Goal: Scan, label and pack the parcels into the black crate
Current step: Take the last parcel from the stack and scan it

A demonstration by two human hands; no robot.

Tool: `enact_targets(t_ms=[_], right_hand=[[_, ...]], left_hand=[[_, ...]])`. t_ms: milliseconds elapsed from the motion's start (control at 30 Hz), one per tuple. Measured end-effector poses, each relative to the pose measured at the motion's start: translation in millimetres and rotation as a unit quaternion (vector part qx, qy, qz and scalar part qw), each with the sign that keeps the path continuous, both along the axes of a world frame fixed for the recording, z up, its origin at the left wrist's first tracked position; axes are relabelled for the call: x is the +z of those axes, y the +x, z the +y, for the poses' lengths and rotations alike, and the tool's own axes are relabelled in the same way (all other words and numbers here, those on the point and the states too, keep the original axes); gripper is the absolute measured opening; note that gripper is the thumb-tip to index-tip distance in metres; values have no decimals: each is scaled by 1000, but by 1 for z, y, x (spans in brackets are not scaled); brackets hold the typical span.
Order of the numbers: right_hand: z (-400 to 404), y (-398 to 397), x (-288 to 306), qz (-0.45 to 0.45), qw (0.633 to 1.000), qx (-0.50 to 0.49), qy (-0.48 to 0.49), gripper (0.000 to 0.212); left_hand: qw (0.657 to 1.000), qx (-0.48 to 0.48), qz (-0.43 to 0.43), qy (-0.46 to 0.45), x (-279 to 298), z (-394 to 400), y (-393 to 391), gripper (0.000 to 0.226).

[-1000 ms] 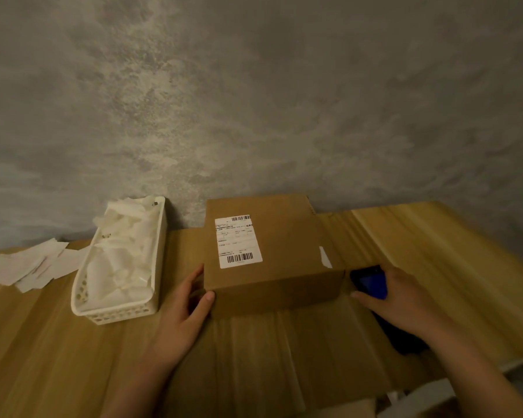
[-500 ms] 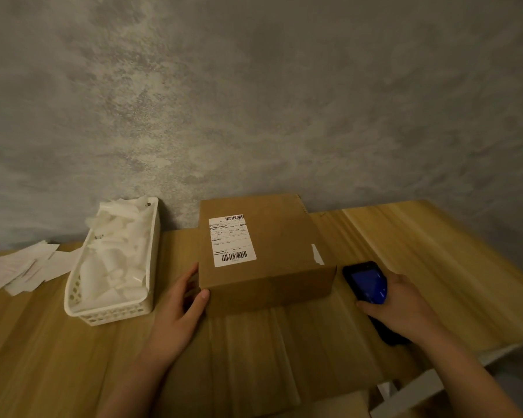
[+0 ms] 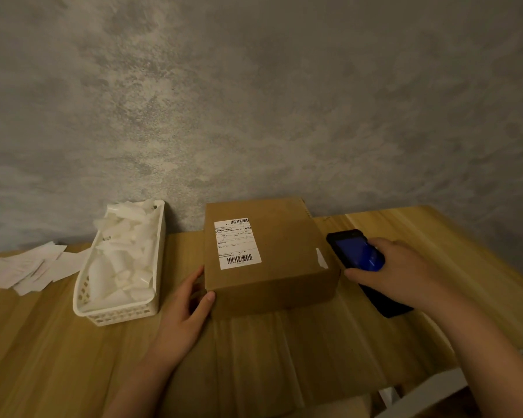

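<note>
Your left hand [image 3: 181, 318] rests on the parcel's [image 3: 269, 254] near-left corner, thumb on its front face, fingers loosely curved. Your right hand [image 3: 396, 273] grips the scanner [image 3: 357, 254], screen lit blue, just right of the parcel. Parcel sits on the worktop [image 3: 284, 357] between both hands, label [image 3: 237, 244] up.

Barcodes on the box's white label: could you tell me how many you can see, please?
2. One barcode sits at the top right of the shipping label; the other barcode is near its bottom edge. Other faces of the cardboard box are hidden.
</note>
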State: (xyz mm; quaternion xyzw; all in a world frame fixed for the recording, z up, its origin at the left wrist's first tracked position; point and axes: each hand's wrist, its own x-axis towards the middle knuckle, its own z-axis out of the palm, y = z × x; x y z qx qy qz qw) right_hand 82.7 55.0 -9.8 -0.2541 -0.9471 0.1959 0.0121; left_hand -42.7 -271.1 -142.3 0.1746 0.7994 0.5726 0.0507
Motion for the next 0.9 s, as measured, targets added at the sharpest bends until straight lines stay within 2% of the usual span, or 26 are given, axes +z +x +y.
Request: enact_targets(t_ms=[267, 500, 900], right_hand=[[-59, -14, 36, -38, 988, 147, -26, 54], [-80, -16, 38, -95, 975, 198, -14, 59], [-86, -14, 39, -106, 972, 209, -8, 56]], left_hand=[[1000, -5, 6, 2, -1, -1, -1, 56], [1000, -17, 9, 19, 0, -2, 1, 58], [1000, -16, 7, 22, -2, -1, 0, 60]])
